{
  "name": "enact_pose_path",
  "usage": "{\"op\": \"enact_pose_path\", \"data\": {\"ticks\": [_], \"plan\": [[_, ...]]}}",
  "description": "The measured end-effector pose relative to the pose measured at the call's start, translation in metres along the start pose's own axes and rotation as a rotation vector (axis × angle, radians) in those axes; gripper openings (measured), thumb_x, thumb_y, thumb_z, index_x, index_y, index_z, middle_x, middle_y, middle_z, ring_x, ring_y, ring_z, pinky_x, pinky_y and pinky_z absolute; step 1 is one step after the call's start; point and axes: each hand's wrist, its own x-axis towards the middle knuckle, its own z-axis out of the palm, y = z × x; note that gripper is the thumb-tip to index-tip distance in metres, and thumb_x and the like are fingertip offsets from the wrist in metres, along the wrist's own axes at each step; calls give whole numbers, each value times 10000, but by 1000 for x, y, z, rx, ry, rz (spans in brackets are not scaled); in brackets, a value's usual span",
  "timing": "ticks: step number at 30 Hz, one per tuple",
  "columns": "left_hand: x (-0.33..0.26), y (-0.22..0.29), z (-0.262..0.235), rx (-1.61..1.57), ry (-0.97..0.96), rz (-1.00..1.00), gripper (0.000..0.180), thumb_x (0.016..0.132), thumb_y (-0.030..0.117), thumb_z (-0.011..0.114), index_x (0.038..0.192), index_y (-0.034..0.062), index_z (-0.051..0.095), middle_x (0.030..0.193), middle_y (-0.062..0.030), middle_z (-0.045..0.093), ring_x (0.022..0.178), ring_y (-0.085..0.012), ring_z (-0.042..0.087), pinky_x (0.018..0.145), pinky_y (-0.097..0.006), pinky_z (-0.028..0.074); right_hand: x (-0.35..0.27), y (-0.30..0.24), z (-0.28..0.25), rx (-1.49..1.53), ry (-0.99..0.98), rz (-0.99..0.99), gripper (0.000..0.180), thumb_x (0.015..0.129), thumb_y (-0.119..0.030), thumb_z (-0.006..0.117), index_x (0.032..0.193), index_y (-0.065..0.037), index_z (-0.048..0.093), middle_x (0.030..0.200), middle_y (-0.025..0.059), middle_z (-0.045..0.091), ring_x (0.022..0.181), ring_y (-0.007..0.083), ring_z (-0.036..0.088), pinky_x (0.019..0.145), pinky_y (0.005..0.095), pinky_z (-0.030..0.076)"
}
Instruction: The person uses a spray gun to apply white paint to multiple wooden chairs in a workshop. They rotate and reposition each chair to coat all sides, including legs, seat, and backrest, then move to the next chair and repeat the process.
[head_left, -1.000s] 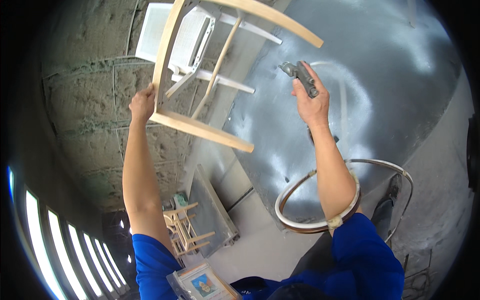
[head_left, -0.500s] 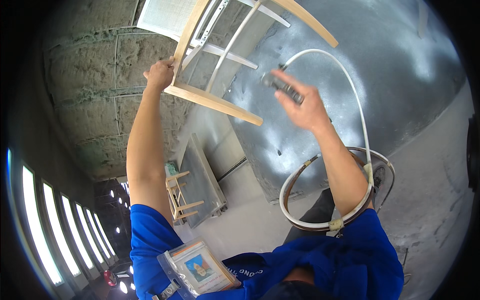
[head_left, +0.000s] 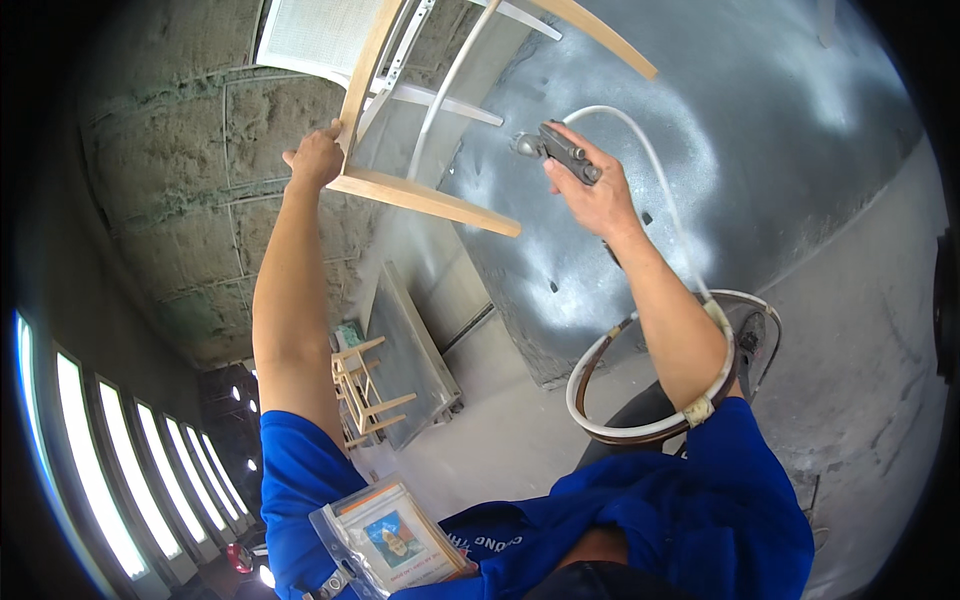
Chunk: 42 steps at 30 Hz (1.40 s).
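Observation:
My left hand (head_left: 316, 158) is closed around a corner of a wooden chair (head_left: 435, 203), which it holds up tilted at the upper left. The chair has a pale woven panel (head_left: 318, 38), natural-wood legs and some white parts. In my right hand (head_left: 603, 200) is a grey spray gun (head_left: 566, 153), its round nozzle end pointing left towards the chair, with a gap between them. My fingers wrap the gun's body. From the gun a white hose (head_left: 668, 190) arcs over and runs down to a looped coil around my right forearm.
A large grey panel (head_left: 690, 120) with whitish spray patches lies beyond the gun. Lower left, a small wooden frame (head_left: 365, 392) stands by a grey slab (head_left: 405, 350). A crusted wall (head_left: 170, 150) rises at left, above a row of bright lights (head_left: 90, 460).
The spray gun was motion-blurred and now shows sharply, its body turned slightly. The chair and the left hand sit a little further left and up in view. Both grips continue.

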Motion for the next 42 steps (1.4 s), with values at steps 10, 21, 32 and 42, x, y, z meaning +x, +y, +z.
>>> {"op": "enact_pose_path", "data": {"ticks": [10,21,32,42], "plan": [[14,0,-10,50,11,-43,622,904,72,472,1470,299,591,1394,-116,657,1286,-295,618,1102,-621,297,93,42,70,5,-8,-58,464,960,-245,684,1421,-227,634,836,46,708,728,153,669,739,330,554],[9,-5,6,-38,187,39,585,941,131,549,1512,260,541,1455,-64,615,1320,-299,588,1084,-610,353,101,52,88,-252,67,-278,451,991,-225,641,1437,-275,602,1229,134,720,1134,294,692,1005,415,545],[13,4,9,-100,270,75,500,963,183,596,1460,237,584,1347,-46,654,1218,-289,639,1049,-587,368,99,41,78,-384,439,-435,497,976,-201,671,1457,-287,581,1065,82,745,935,222,720,860,368,602],[-17,26,17,-185,496,229,392,961,193,674,1353,193,673,1109,-10,728,1009,-227,702,1016,-485,353,110,3,110,-406,369,-334,485,951,-184,679,1425,-267,620,1139,128,745,986,261,727,902,383,564]]}}
